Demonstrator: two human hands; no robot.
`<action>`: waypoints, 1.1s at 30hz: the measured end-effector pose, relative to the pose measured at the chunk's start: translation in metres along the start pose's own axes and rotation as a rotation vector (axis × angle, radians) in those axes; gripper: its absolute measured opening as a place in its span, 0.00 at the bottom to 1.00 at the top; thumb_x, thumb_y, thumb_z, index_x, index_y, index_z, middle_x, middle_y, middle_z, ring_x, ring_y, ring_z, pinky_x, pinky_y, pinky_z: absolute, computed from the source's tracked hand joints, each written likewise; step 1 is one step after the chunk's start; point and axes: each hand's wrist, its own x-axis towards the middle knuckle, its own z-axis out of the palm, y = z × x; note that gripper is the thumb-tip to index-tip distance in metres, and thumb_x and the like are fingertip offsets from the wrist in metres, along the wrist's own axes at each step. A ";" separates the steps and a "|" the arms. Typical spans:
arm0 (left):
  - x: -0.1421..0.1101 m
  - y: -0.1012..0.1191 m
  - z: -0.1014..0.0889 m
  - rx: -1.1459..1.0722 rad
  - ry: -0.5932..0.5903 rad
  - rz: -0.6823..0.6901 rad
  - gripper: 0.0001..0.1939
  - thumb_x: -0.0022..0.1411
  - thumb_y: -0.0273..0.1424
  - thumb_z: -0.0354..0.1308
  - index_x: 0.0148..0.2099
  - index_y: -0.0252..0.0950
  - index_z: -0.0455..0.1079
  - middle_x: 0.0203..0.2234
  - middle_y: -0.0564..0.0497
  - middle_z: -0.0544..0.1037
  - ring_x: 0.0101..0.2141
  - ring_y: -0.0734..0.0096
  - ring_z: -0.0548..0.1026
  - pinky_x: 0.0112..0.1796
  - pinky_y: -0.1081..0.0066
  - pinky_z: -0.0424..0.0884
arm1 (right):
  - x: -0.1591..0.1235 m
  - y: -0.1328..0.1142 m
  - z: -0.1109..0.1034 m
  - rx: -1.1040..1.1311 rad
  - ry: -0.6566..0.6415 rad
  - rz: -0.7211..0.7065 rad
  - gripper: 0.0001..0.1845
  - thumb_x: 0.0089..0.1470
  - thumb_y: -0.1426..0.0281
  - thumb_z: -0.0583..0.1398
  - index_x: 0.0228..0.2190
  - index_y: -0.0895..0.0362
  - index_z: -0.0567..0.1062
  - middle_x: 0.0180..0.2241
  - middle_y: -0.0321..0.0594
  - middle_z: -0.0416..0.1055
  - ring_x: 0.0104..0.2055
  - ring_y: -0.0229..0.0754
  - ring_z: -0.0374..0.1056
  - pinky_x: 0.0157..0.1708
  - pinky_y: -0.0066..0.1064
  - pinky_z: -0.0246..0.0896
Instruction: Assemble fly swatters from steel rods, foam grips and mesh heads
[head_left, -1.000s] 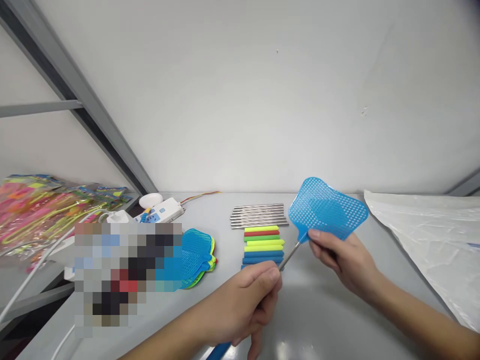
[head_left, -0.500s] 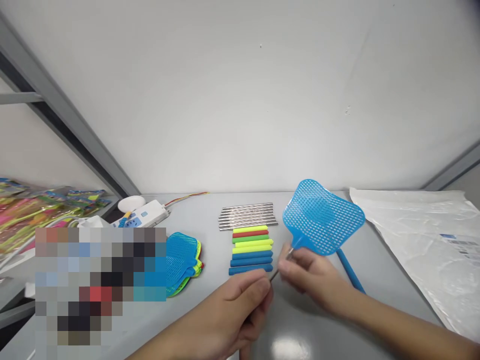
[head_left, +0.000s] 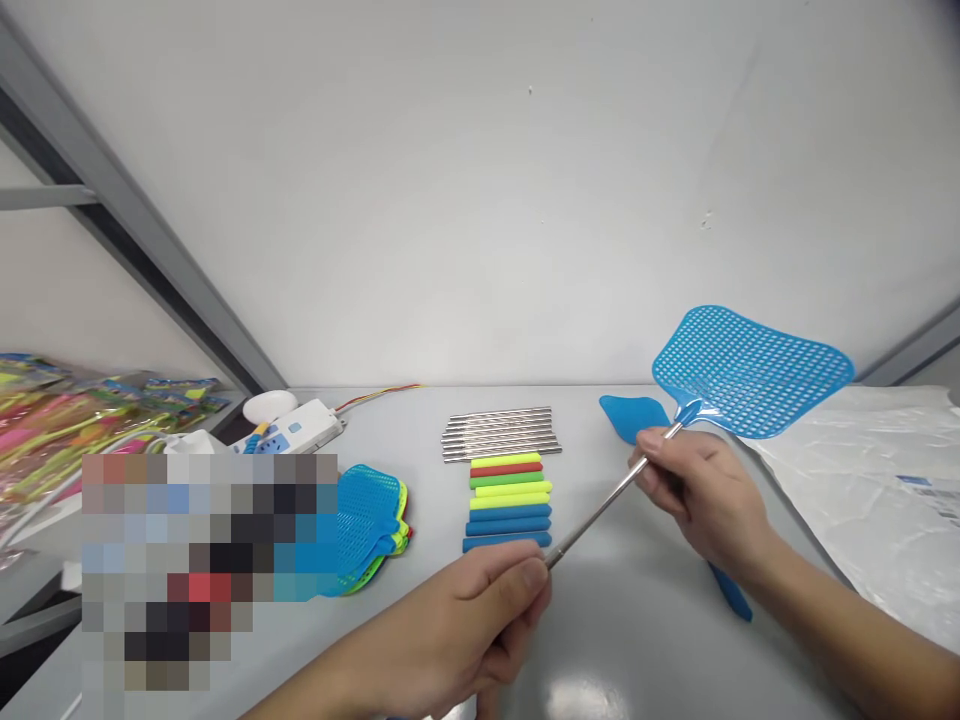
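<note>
My left hand (head_left: 480,625) is closed round the lower end of a blue fly swatter's metal rod (head_left: 596,518), near the table's front. My right hand (head_left: 701,495) pinches the rod's upper end just under the blue mesh head (head_left: 754,372), which is raised above the table at the right. The rod stretches out between the two hands. Behind my right hand, a second blue swatter (head_left: 634,415) lies flat on the grey table (head_left: 645,640), its handle showing below my right wrist.
A row of metal rods (head_left: 501,433) and coloured foam grips (head_left: 508,500) lies mid-table. A stack of swatter heads (head_left: 371,525) sits to the left, with a power strip (head_left: 296,430) and packaged swatters (head_left: 67,410) beyond. A clear plastic bag (head_left: 870,490) covers the right side.
My right hand has moved up and to the right with the mesh head, and the rod between my hands has lengthened. The second swatter on the table now shows behind it.
</note>
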 end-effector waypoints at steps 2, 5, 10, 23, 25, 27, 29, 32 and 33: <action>0.001 -0.001 -0.001 -0.002 -0.003 0.011 0.20 0.66 0.51 0.46 0.35 0.40 0.54 0.18 0.65 0.57 0.10 0.86 0.49 0.13 0.82 0.59 | 0.000 0.004 0.004 0.018 0.034 0.009 0.30 0.60 0.56 0.55 0.11 0.55 0.62 0.11 0.31 0.49 0.18 0.34 0.46 0.20 0.31 0.41; 0.004 -0.003 -0.002 0.007 -0.006 0.030 0.19 0.67 0.50 0.45 0.34 0.40 0.54 0.16 0.65 0.56 0.09 0.85 0.50 0.12 0.81 0.58 | -0.010 0.008 0.023 0.047 -0.047 0.072 0.23 0.57 0.54 0.58 0.18 0.56 0.66 0.15 0.29 0.52 0.18 0.32 0.45 0.19 0.29 0.39; 0.004 -0.003 0.000 0.006 -0.023 0.035 0.19 0.68 0.50 0.44 0.35 0.40 0.55 0.16 0.64 0.57 0.10 0.85 0.51 0.11 0.81 0.60 | -0.026 0.002 0.045 0.000 -0.318 0.166 0.32 0.62 0.52 0.50 0.13 0.56 0.61 0.14 0.32 0.53 0.19 0.33 0.49 0.21 0.30 0.43; -0.004 0.010 -0.012 0.129 0.026 0.023 0.19 0.69 0.47 0.44 0.31 0.39 0.54 0.15 0.64 0.53 0.10 0.82 0.56 0.12 0.80 0.62 | 0.022 -0.002 -0.025 0.004 0.140 0.036 0.28 0.59 0.56 0.56 0.13 0.55 0.62 0.12 0.31 0.48 0.17 0.33 0.43 0.20 0.33 0.35; -0.004 0.009 -0.012 0.149 0.047 0.019 0.20 0.68 0.48 0.44 0.31 0.39 0.54 0.15 0.64 0.53 0.10 0.83 0.53 0.12 0.80 0.63 | 0.020 0.002 -0.017 0.007 0.140 0.050 0.28 0.60 0.55 0.54 0.14 0.55 0.62 0.12 0.30 0.48 0.17 0.33 0.43 0.20 0.32 0.35; -0.002 0.007 -0.011 0.162 0.062 0.009 0.20 0.68 0.48 0.43 0.31 0.39 0.53 0.14 0.65 0.53 0.09 0.84 0.50 0.13 0.79 0.64 | 0.013 0.009 -0.002 0.005 0.148 0.053 0.26 0.60 0.53 0.54 0.16 0.55 0.62 0.13 0.29 0.48 0.18 0.33 0.43 0.19 0.31 0.37; 0.000 0.004 -0.010 0.149 0.048 0.004 0.20 0.68 0.48 0.43 0.32 0.39 0.53 0.14 0.65 0.54 0.09 0.84 0.50 0.12 0.80 0.62 | 0.003 0.014 0.015 -0.015 0.077 0.049 0.26 0.59 0.52 0.55 0.18 0.55 0.61 0.15 0.29 0.50 0.19 0.33 0.45 0.20 0.29 0.39; 0.001 0.000 -0.009 0.113 -0.003 -0.005 0.19 0.68 0.49 0.43 0.33 0.40 0.53 0.14 0.65 0.55 0.09 0.83 0.53 0.10 0.81 0.57 | -0.013 0.015 0.033 -0.049 -0.127 0.064 0.30 0.62 0.51 0.48 0.16 0.55 0.59 0.15 0.31 0.50 0.19 0.33 0.47 0.20 0.29 0.41; 0.001 0.000 -0.010 0.114 -0.016 -0.011 0.19 0.68 0.50 0.43 0.33 0.40 0.53 0.15 0.64 0.56 0.09 0.83 0.55 0.10 0.82 0.55 | -0.016 0.013 0.035 -0.068 -0.156 0.058 0.31 0.63 0.51 0.46 0.15 0.55 0.59 0.15 0.31 0.49 0.19 0.34 0.46 0.21 0.30 0.42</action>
